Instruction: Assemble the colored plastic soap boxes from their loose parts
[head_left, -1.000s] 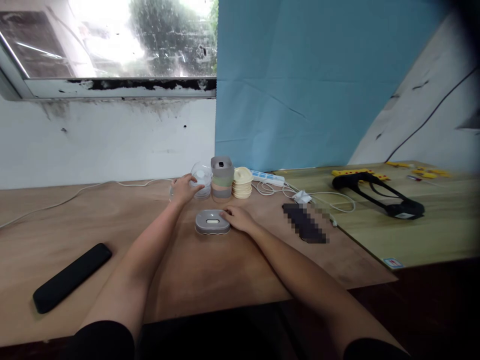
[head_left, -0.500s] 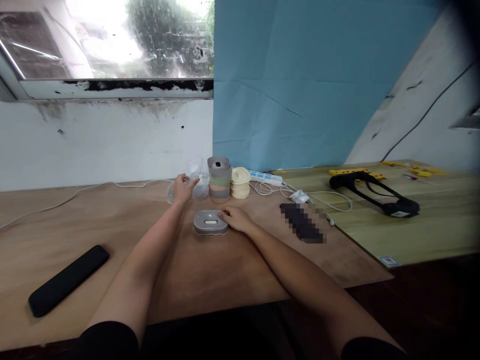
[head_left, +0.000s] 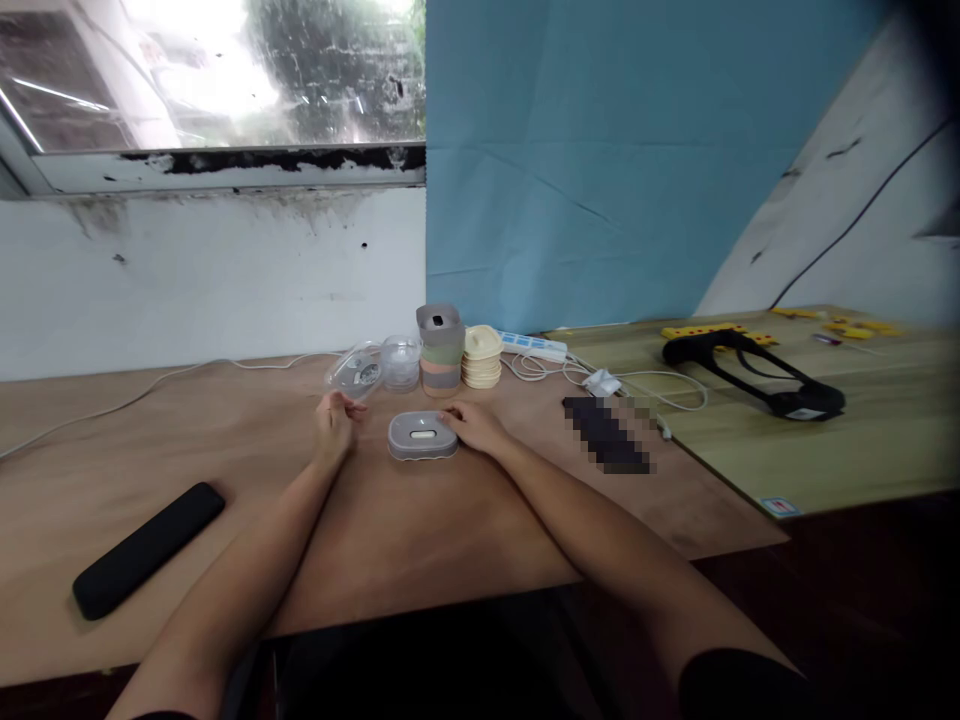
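A grey rounded lid (head_left: 422,447) with a pale slot in its middle lies on the brown table. My right hand (head_left: 471,425) grips its right end, fingers bent over the edge. To the left, my left hand (head_left: 337,420) is held just above the tabletop with its fingers apart and nothing visible in them. Beyond it are a clear plastic lid (head_left: 352,374) and stacked clear plastic cups (head_left: 400,364). Beside those stands a stack of grey, green and pink containers (head_left: 441,350), then a pile of cream lids (head_left: 481,362).
A black oblong case (head_left: 148,550) lies at the left. A white power strip (head_left: 534,346) and tangled white cables are behind, near a blurred dark object (head_left: 606,436). On the lighter table at right rests a black strap-like frame (head_left: 757,378) among yellow pieces (head_left: 705,335).
My left hand has drawn back toward me and left from the clear plastic pieces. The clear piece raised behind it is no longer upright. My right hand stays at the grey lid.
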